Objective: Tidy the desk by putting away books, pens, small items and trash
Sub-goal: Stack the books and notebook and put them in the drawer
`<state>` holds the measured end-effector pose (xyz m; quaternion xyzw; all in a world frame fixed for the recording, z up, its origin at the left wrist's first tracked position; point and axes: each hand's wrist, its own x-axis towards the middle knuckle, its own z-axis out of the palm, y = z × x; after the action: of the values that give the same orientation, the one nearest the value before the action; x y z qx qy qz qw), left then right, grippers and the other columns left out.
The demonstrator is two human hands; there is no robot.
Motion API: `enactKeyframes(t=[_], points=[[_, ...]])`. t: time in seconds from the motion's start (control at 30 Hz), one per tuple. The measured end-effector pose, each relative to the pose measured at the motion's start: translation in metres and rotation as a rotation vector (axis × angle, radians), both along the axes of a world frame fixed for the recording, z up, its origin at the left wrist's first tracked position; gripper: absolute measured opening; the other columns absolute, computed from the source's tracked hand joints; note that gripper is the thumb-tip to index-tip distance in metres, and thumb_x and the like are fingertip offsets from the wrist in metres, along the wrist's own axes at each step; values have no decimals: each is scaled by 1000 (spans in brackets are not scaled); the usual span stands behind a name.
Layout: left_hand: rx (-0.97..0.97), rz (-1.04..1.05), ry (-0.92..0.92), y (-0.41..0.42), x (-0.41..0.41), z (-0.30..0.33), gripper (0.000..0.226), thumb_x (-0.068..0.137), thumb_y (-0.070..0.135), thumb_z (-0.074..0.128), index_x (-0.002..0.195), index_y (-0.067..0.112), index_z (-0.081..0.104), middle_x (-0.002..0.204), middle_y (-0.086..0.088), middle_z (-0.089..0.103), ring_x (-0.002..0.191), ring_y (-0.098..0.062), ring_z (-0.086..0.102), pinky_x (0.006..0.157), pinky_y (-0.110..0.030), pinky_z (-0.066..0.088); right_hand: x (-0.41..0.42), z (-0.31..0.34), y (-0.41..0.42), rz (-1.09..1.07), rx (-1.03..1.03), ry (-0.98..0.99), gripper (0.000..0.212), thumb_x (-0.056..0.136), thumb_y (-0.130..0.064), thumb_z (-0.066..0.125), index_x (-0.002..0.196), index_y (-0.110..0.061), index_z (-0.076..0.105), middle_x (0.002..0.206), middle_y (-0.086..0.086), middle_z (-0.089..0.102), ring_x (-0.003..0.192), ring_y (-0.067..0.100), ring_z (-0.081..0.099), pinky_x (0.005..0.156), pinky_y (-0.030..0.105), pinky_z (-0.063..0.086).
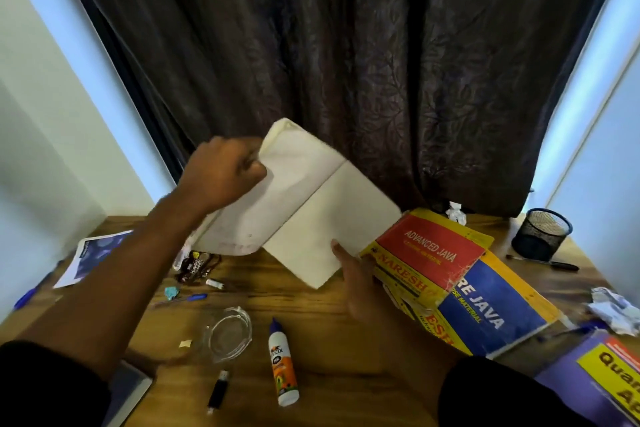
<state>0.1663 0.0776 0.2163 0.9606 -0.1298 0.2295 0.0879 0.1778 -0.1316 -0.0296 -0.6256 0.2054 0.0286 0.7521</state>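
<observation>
An open book with cream blank pages (311,204) is held up above the wooden desk (311,295). My left hand (221,173) grips its upper left page edge. My right hand (356,284) holds its lower right corner, thumb on the page. Two Java books, red and yellow (429,253) on a blue and yellow one (491,308), lie right of it. A glue bottle (282,362), a USB stick (218,392) and a blue pen (183,299) lie at the front.
A black mesh pen holder (542,232) and a black pen (543,263) sit at the back right. Crumpled papers (614,310) (456,212), a purple book (602,381), a glass dish (227,333), snack wrappers (195,267) and a printed sheet (93,255) lie around. A dark curtain (329,62) hangs behind.
</observation>
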Motion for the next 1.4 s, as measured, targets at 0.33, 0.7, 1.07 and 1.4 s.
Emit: enactKeyframes(t=[0.33,0.7,1.07,1.4], points=[[-293,136,94,21,15,-7,22,87,32,65,84,11,70,80,-8,70,70,-22,66,64,-38,57,-8,46,11,190,64,-173,27,90,-31,76,111,-21,65,113,7,69,104,27,66,81,38,57],[-575,297,245,-50,3,-68,28,86,38,65,77,11,68,70,-6,73,71,-26,73,72,-35,57,-51,87,44,494,-674,-298,39,92,-40,66,120,-14,65,117,5,69,110,23,66,86,38,56],[-1244,425,701,-17,-33,-145,84,101,70,27,93,-4,68,84,-26,73,66,-32,70,62,-36,59,-48,71,-51,666,-329,-320,54,96,1,60,137,-33,56,135,-8,64,125,15,61,101,37,53],[-1438,335,834,-39,-55,-207,52,107,51,33,100,9,62,80,-13,62,66,-26,58,59,-36,58,-70,43,-93,630,-60,-73,59,86,11,65,136,-19,57,124,9,72,113,34,69,99,54,53]])
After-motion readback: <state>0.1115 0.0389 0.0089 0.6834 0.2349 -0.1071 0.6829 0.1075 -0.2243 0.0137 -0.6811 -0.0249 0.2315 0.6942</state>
